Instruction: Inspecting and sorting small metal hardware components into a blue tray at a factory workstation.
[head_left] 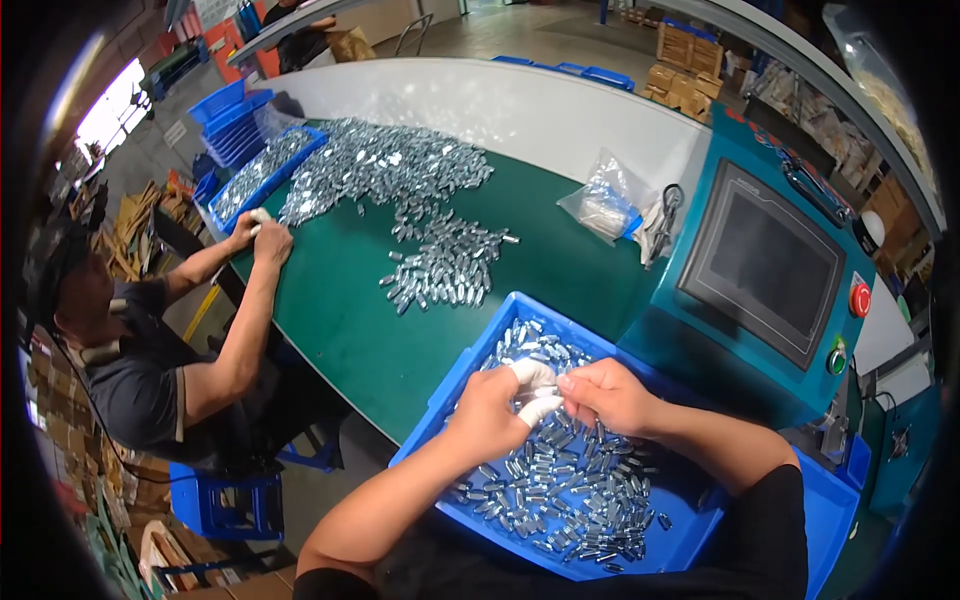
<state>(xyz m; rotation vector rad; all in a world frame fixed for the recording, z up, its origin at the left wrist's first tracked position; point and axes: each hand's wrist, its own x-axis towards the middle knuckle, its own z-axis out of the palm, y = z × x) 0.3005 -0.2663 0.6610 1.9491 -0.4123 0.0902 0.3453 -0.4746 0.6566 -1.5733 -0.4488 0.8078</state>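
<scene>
My left hand [485, 408] and my right hand [618, 402] meet above a blue plastic tray [695, 515]. White coverings wrap the thumb and index finger of the left hand, which pinch a small shiny metal part [546, 393]. Close against it, my right thumb and fingers are pressed together in a pinch; what they hold, if anything, is hidden. Many small silvery cylindrical parts [570, 490] lie loose in the tray under both hands. More of these parts form a loose cluster [445, 270] on the green tabletop [345, 345] beyond the tray.
A large heap of metal parts [380, 160] lies at the back left, beside a filled blue bin [265, 180]. A co-worker's hands [265, 235] work there. To the right stand a teal control box with a screen [770, 260] and another blue tray [835, 515]. A plastic bag [603, 205] lies behind.
</scene>
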